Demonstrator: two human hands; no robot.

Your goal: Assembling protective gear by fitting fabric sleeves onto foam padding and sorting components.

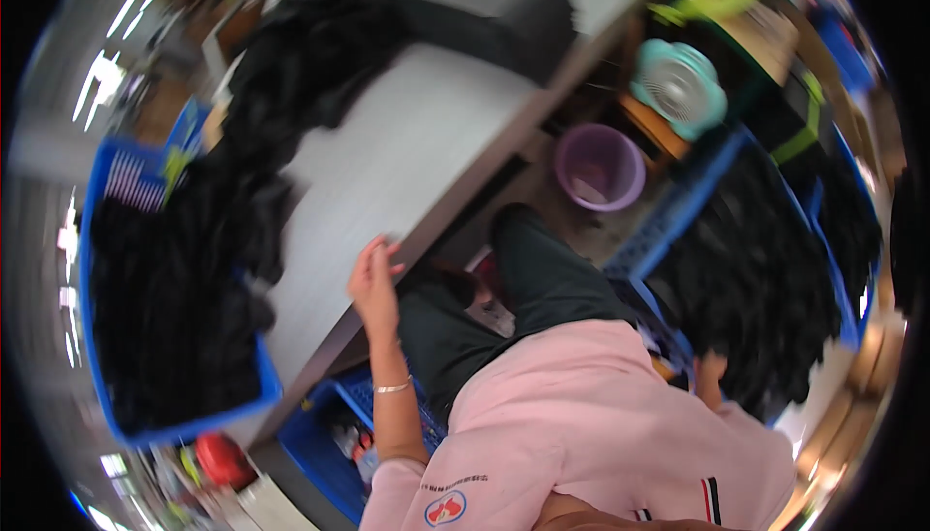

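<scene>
Pale worktable (407,143) runs slantwise across the room, a grey boxy block (484,8) at its far end and black cloth (310,66) heaped along its left side. Of most interest to me: the black fabric pile (741,260), lying in a blue crate (678,206) at the person's right. Matte, very dark, soft; crumpled into loose folds and filling the crate broadly; single pieces too blurred to tell apart. Right hand (710,374) at the pile's near edge, low beside the hip, arm mostly hidden by the pink shirt (572,415); fingers smeared by motion, and whether they grip cloth I cannot tell. Left hand (373,284) raised by the table's near edge, forearm upright, bracelet (392,389) at the wrist; fingers loosely bent, a narrow gap to the thumb, palm seemingly unladen. Second blue crate (199,421), far left, also heaped with black. Beyond the knees, a purple bin (572,168) stands near a turquoise fan (680,88).
</scene>
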